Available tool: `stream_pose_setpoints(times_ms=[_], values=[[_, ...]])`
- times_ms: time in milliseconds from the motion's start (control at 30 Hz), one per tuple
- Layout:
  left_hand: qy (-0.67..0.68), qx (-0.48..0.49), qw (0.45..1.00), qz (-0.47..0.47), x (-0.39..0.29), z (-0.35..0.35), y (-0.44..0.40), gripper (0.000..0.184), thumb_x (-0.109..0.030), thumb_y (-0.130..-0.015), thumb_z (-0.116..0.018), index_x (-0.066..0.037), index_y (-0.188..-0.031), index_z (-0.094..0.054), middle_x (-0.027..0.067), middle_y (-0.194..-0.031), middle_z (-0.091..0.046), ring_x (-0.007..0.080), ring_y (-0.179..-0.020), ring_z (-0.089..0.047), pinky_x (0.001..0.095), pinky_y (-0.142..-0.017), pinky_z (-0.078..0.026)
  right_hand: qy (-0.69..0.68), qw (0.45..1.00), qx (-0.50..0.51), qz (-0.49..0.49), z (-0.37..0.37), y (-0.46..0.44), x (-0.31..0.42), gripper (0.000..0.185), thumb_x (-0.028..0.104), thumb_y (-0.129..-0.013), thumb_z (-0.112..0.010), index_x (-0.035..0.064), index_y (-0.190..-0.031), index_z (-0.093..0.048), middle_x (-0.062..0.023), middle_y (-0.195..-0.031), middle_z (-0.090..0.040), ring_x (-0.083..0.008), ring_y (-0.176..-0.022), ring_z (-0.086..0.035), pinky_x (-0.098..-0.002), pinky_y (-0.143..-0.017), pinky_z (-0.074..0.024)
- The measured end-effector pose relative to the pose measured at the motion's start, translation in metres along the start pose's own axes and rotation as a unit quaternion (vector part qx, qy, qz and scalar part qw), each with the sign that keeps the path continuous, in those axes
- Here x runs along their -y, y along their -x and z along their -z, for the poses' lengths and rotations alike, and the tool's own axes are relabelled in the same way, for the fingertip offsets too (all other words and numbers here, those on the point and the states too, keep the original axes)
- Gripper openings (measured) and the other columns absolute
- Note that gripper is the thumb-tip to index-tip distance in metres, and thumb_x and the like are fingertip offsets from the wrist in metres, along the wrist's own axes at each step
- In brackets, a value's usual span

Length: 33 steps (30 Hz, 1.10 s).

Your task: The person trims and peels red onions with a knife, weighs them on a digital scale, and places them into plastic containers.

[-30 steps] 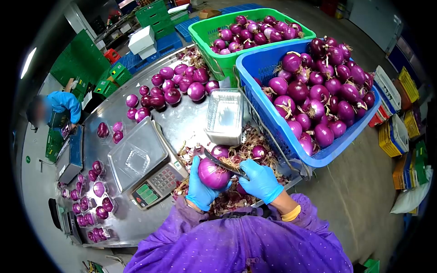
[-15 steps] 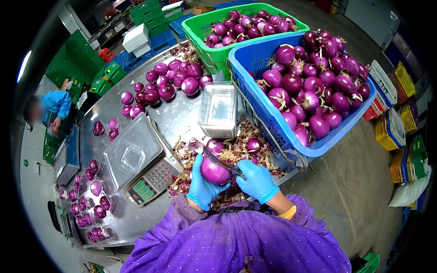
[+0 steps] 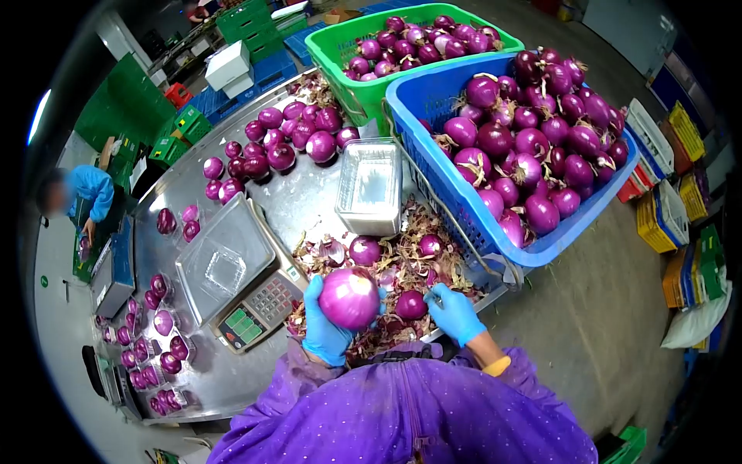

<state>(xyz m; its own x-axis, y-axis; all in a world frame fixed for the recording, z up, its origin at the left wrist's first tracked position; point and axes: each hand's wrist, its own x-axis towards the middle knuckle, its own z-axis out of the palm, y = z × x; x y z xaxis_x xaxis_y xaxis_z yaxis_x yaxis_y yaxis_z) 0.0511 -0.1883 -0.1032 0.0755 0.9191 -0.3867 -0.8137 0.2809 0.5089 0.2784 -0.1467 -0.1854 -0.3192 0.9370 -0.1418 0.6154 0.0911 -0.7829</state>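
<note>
Across the middle of the view spreads a metal tabletop [image 3: 297,203], its far left end curving toward a person in blue [image 3: 94,189], who stands well apart. At its right side a blue basket [image 3: 533,267] is heaped with red onions, a few with dry tops and stringy roots showing. Just behind it stands a green basket [image 3: 355,93], also loaded with onions.

Next in size comes a weighing scale [image 3: 270,301], turned at an angle left of the hands, its keypad and green panel facing the near edge. Between the scale and the blue basket sits a stack of clear containers [image 3: 371,185].

The gloved left hand [image 3: 326,336] cups a large onion [image 3: 349,298], fingers wrapped round its left side and underneath; the onion is held above the scattered skins, its smooth, shiny face turned up. The gloved right hand [image 3: 456,315] is apart from it, fingers curled; whether they grip anything I cannot tell.

Beyond the scale is a cluster of onions [image 3: 280,156], and packed onions [image 3: 163,322] line the left end. Smaller still, a loose onion [image 3: 411,305] lies just beside the right hand, among papery peelings [image 3: 417,224] strewn near both hands.
</note>
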Motion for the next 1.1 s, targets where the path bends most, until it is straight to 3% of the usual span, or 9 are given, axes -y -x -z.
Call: stream_pose_setpoints(times_ms=[200,300,633,667,733,833,933,1067,1100], values=[[-0.046,-0.091,0.993,-0.051,0.006,0.007,-0.007,0.072,-0.063,-0.082,-0.055,-0.008,-0.128,-0.046,0.0186,-0.119,-0.058,0.036,-0.101,-0.063,0.0469,-0.074,-0.059,-0.007,0.983,-0.053,0.177,0.008,-0.006,0.071,0.017,0.011,-0.081,-0.06,0.008,-0.098,-0.056,-0.0138,-0.084,-0.063,-0.0353,-0.072,-0.063,-0.04,-0.06,-0.0512],[-0.042,-0.069,0.993,-0.081,0.012,0.013,-0.005,0.07,-0.051,-0.081,-0.065,-0.005,-0.13,-0.044,0.0158,-0.124,-0.056,0.0326,-0.11,-0.059,0.0501,-0.093,-0.051,0.033,0.975,-0.04,0.217,0.005,-0.01,0.08,0.027,0.011,-0.077,-0.059,0.0106,-0.103,-0.055,-0.0121,-0.091,-0.062,-0.0351,-0.073,-0.063,-0.0426,-0.06,-0.0515],[-0.198,-0.015,0.958,-0.205,0.001,0.0,0.008,0.096,-0.044,-0.058,-0.082,-0.003,-0.133,-0.038,0.0139,-0.118,-0.053,0.0262,-0.107,-0.057,0.0386,-0.091,-0.051,-0.011,0.999,0.007,0.034,-0.022,-0.021,0.022,0.017,0.02,-0.086,-0.058,0.0071,-0.097,-0.059,-0.0189,-0.079,-0.064,-0.0388,-0.074,-0.063,-0.043,-0.063,-0.049],[-0.228,-0.008,0.945,-0.234,-0.004,-0.002,0.011,0.098,-0.041,-0.057,-0.083,-0.003,-0.134,-0.037,0.0142,-0.121,-0.052,0.0262,-0.109,-0.056,0.0386,-0.093,-0.05,-0.012,0.999,0.046,-0.005,-0.015,-0.017,0.022,0.018,0.02,-0.087,-0.06,0.0074,-0.1,-0.06,-0.0162,-0.073,-0.063,-0.0282,-0.067,-0.065,-0.0388,-0.059,-0.0477],[-0.243,-0.019,0.932,-0.27,-0.006,0.001,0.009,0.1,-0.037,-0.056,-0.085,-0.003,-0.136,-0.034,0.0145,-0.125,-0.049,0.0256,-0.111,-0.055,0.0377,-0.094,-0.049,-0.112,0.992,0.039,0.041,-0.012,-0.011,0.028,0.02,0.02,-0.089,-0.062,0.0064,-0.103,-0.062,-0.0069,-0.07,-0.062,-0.0142,-0.062,-0.061,-0.0309,-0.055,-0.0462],[-0.296,-0.021,0.911,-0.287,-0.008,0.009,0.003,0.101,-0.033,-0.057,-0.086,-0.004,-0.138,-0.032,0.0144,-0.129,-0.045,0.0257,-0.116,-0.051,0.0378,-0.099,-0.045,-0.295,0.952,0.067,0.051,0.001,-0.019,0.073,0.028,0.024,-0.089,-0.064,0.0038,-0.108,-0.061,-0.0095,-0.094,-0.068,-0.0159,-0.071,-0.065,-0.0293,-0.06,-0.0505],[-0.394,0.002,0.852,-0.344,-0.007,0.005,0.004,0.101,-0.027,-0.058,-0.086,-0.004,-0.139,-0.031,0.0143,-0.132,-0.043,0.0266,-0.121,-0.046,0.0393,-0.104,-0.039,-0.396,0.903,0.165,0.029,0.026,-0.022,0.116,0.057,0.032,-0.089,-0.066,0.0104,-0.136,-0.044,-0.0095,-0.11,-0.061,-0.0053,-0.061,-0.055,-0.0185,-0.051,-0.0442],[-0.623,0.075,0.645,-0.436,-0.023,0.001,0.005,0.106,-0.023,-0.055,-0.092,-0.003,-0.139,-0.031,0.0152,-0.139,-0.038,0.0276,-0.128,-0.041,0.0395,-0.108,-0.034,-0.501,0.839,0.214,0.022,-0.002,-0.03,0.108,0.068,0.033,-0.085,-0.071,0.0077,-0.14,-0.04,-0.0087,-0.112,-0.061,-0.0046,-0.055,-0.052,-0.0184,-0.047,-0.0425],[-0.555,0.066,0.711,-0.427,-0.02,-0.002,0.008,0.11,-0.027,-0.053,-0.093,-0.003,-0.14,-0.03,0.0149,-0.141,-0.036,0.0274,-0.13,-0.04,0.0396,-0.108,-0.034,-0.557,0.795,0.24,-0.02,-0.001,-0.031,0.107,0.065,0.037,-0.085,-0.07,0.0079,-0.136,-0.042,-0.0057,-0.097,-0.061,-0.0065,-0.052,-0.052,-0.0207,-0.046,-0.0439]])
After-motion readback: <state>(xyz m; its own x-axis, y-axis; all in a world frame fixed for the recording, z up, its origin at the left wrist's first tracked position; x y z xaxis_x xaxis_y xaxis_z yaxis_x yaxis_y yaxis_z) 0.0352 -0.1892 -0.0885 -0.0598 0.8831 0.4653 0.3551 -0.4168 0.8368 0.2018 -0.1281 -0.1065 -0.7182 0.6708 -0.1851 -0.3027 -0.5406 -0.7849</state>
